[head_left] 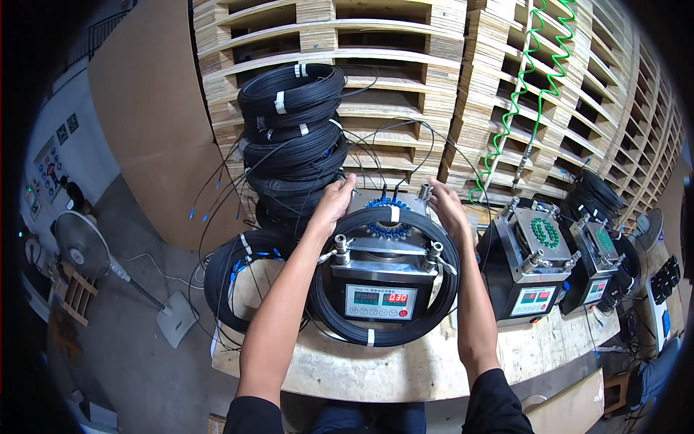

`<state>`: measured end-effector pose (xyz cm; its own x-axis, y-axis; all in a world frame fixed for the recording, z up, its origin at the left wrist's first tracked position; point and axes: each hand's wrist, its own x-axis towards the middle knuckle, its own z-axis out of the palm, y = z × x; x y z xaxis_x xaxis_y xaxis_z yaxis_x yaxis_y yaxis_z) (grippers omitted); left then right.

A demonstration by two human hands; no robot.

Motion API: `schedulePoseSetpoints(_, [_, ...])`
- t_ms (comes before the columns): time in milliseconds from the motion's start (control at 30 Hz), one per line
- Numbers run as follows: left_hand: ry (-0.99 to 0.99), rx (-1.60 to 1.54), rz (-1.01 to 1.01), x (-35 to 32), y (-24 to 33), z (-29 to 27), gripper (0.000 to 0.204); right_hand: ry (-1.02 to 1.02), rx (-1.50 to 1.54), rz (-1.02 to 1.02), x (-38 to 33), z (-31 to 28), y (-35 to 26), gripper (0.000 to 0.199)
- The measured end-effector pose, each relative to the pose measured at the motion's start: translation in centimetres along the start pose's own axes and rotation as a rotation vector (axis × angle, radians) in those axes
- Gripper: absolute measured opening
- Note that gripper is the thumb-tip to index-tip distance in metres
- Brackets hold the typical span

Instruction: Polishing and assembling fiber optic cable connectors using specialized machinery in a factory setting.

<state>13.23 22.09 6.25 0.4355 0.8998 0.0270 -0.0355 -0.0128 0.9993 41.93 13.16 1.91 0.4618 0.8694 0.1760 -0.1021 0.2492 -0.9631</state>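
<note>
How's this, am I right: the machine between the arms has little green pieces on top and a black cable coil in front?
Not quite: the head view shows little blue pieces on top of that machine, not green. The black cable coil in front is right.

On the pale wooden bench [426, 372], a round black cable coil [215, 282] rests at the left edge, a black box-shaped machine with a silvery metal top [379, 301] stands back from the front edge, and two similar machines [499, 298] stand toward the right edge.

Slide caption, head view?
Left hand and right hand at rear corners of a bench machine, black cable coil ringing its lit display, stacked coils at left.
</note>
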Motion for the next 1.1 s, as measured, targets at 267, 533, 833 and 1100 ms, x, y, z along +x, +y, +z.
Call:
schedulePoseSetpoints(267, [-0.024,-0.002,-0.033,-0.3,0.4,-0.7,0.050,-0.142,-0.559,-0.128,-0.2,3.6,-2.6,0.055])
schedulePoseSetpoints(533, [0.132,-0.135,-0.121,-1.1,0.7,0.3,0.049,-0.408,-0.228,0.294,1.1,1.9,-2.7,0.074])
schedulePoseSetpoints(833, [-0.008,-0.331,-0.347,7.4,-4.2,-4.2,0.028,-0.194,-0.577,0.120,-5.6,4.3,-7.9,0.074])
schedulePoseSetpoints(1100, [0.133,-0.570,-0.403,8.6,-4.2,-1.8,0.016,0.042,-0.565,-0.150,-8.8,4.5,-6.1,0.053])
